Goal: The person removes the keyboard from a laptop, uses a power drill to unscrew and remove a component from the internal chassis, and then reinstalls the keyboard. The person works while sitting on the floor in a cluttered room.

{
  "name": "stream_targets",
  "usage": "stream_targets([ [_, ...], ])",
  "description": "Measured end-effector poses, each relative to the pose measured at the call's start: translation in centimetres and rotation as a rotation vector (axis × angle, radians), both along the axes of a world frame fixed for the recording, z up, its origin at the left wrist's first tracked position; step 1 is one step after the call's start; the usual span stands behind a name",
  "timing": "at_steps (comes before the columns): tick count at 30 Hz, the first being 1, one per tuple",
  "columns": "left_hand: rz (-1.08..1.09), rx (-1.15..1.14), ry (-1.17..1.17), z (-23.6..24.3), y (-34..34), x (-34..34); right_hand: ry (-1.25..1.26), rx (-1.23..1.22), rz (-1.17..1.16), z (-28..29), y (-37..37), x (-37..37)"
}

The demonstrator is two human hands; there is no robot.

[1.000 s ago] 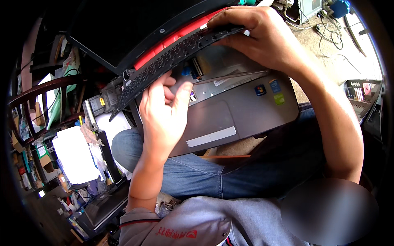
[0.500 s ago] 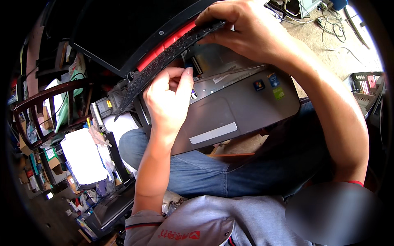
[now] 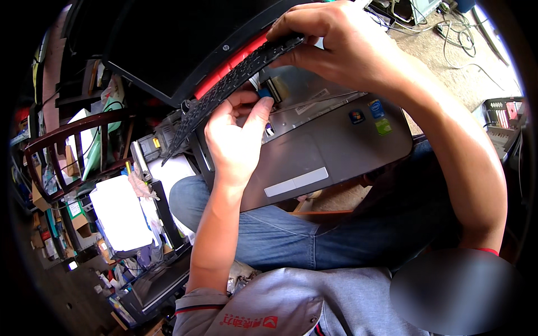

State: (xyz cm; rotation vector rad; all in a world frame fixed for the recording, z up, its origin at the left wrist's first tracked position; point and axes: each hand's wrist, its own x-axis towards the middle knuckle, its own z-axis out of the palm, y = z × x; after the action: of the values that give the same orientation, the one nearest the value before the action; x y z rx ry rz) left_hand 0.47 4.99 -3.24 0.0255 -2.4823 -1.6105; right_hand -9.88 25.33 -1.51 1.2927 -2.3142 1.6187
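Note:
An opened dark laptop (image 3: 314,147) rests across my lap, its black screen (image 3: 162,50) leaning back beyond it. My right hand (image 3: 342,47) pinches the far right end of the detached keyboard (image 3: 224,95) and holds it tilted up on edge. Red backing shows along its far side. Under the raised keyboard, my left hand (image 3: 235,137) is closed, thumb and fingers pinching at the blue end (image 3: 264,93) of a white ribbon cable (image 3: 254,82). Its curled fingers partly hide the grip. Beyond them lies the exposed metal deck (image 3: 297,84) of the laptop.
On the left stand a dark wooden chair back (image 3: 73,129), a bright white sheet or tray (image 3: 120,213) and crowded clutter. Loose cables (image 3: 457,39) lie on the floor at the far right. A grey crate (image 3: 501,120) stands at the right edge.
My left thumb and fingers have shifted slightly, and the blue end of the ribbon cable now shows more plainly beside them. The whole view has moved a little. My right hand still holds the keyboard up.

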Motion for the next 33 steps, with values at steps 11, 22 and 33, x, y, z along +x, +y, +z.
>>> stream_targets([
  [11, -0.007, 0.052, 0.005, 0.0, -0.2, -0.3, 0.135, -0.018, -0.026, -0.2, 0.2, -0.1],
  [22, -0.018, 0.032, 0.011, -0.2, -0.5, -0.5, 0.091, -0.043, -0.041, 0.3, 1.5, 1.3],
  [33, -0.01, 0.17, -0.018, -0.2, -0.9, -0.6, 0.065, -0.142, 0.009, 0.7, 1.5, 1.7],
])
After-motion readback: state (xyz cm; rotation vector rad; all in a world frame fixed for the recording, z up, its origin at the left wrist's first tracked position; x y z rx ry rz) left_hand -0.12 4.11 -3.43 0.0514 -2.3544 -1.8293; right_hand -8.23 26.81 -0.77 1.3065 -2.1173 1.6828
